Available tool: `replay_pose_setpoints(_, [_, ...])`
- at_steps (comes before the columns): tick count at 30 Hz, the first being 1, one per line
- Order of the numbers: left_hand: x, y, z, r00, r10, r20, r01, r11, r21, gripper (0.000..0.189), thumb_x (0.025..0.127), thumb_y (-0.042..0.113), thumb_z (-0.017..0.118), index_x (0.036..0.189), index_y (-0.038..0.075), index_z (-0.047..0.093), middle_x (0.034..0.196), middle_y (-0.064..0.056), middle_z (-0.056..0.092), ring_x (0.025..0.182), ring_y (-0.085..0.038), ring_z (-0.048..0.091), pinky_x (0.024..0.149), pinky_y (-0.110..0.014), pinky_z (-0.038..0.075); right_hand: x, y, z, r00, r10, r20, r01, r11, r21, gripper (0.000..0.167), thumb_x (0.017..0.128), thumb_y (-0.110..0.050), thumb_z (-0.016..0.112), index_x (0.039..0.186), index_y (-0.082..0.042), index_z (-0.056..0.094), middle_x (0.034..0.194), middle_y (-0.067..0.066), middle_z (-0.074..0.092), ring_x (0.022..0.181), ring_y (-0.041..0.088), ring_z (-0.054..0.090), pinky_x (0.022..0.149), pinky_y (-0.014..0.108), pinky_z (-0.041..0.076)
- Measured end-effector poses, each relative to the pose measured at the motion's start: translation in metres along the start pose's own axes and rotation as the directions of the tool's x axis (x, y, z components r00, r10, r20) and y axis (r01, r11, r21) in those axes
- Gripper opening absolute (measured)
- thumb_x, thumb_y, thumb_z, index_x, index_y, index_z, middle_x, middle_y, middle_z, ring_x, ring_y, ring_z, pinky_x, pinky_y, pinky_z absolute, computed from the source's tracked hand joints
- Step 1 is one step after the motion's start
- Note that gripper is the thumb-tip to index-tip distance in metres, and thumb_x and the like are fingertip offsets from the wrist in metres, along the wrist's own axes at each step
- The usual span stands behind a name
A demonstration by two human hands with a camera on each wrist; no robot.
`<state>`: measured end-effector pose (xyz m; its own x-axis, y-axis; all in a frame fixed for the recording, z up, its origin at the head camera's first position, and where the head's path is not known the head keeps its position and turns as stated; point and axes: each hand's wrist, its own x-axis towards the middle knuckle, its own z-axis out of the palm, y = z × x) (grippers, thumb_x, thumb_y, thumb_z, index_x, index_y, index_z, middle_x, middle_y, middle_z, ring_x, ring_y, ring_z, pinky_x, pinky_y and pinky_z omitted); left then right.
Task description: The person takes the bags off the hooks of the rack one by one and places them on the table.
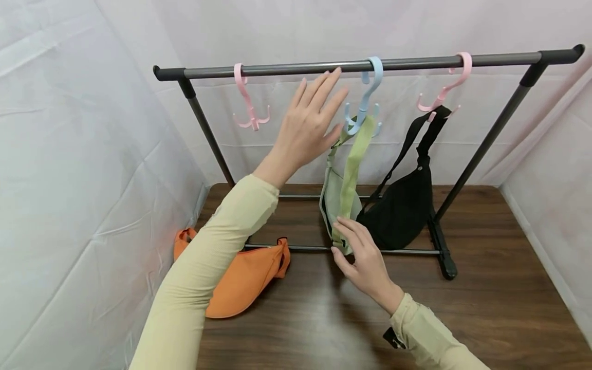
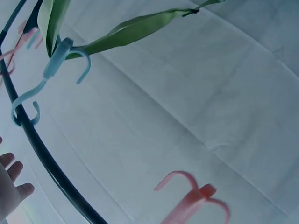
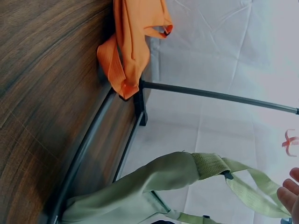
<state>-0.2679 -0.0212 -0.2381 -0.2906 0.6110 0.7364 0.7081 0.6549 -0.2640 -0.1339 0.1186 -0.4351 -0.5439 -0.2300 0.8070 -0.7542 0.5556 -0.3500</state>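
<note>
My left hand (image 1: 307,118) is raised with fingers extended, fingertips overlapping the rack's top rail in the head view, just left of the light-blue hook (image 1: 365,97). From that hook a pale green sling bag (image 1: 329,192) hangs by its lime strap (image 1: 353,167). Lower down, my right hand (image 1: 363,259) has loosely bent fingers right at the bag's lower end, not closed round it. To the right, a black sling bag (image 1: 400,210) hangs from a pink hook (image 1: 446,92). Another pink hook (image 1: 250,105), on the left, carries nothing.
An orange sling bag (image 1: 245,280) lies on the wooden tabletop (image 1: 509,288) at the left, partly behind my left sleeve. The dark metal rack (image 1: 300,68) stands across the back, with low crossbars near the surface. White cloth (image 1: 92,154) encloses the sides and back.
</note>
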Motion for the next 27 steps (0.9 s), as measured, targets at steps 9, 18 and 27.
replay_pose_setpoints(9, [0.050,0.007,0.005,0.994,-0.024,0.105,0.015,0.997,0.078,0.040,0.097,0.026,0.038,0.132,0.009,0.047,0.140,-0.009,0.040,0.129,-0.022,0.034,0.110,-0.037,0.018,-0.008,0.005,-0.002,0.999,0.038,-0.022,-0.037,0.999,0.028,0.039,0.092,-0.023,0.050,0.115,0.007,0.055,0.121,0.020,0.052,0.111,0.031,0.048,0.093,0.033,0.038])
replay_pose_setpoints(18, [0.068,0.012,0.017,0.985,-0.090,0.148,0.072,0.990,0.121,0.040,0.098,0.031,0.036,0.131,0.012,0.048,0.140,-0.006,0.040,0.128,-0.021,0.035,0.110,-0.041,0.018,-0.012,0.008,-0.002,0.999,0.042,-0.035,-0.041,0.999,0.034,0.036,0.091,-0.021,0.050,0.114,0.006,0.056,0.116,0.021,0.054,0.108,0.031,0.049,0.092,0.033,0.039])
replay_pose_setpoints(27, [0.072,0.011,0.025,0.973,-0.168,0.160,0.153,0.983,0.097,0.040,0.096,0.033,0.040,0.127,0.011,0.051,0.129,-0.005,0.049,0.122,-0.022,0.041,0.110,-0.038,0.017,-0.014,0.012,-0.003,0.998,0.046,-0.036,-0.045,0.998,0.037,0.033,0.090,-0.018,0.051,0.113,0.005,0.057,0.116,0.017,0.055,0.106,0.030,0.050,0.091,0.033,0.040])
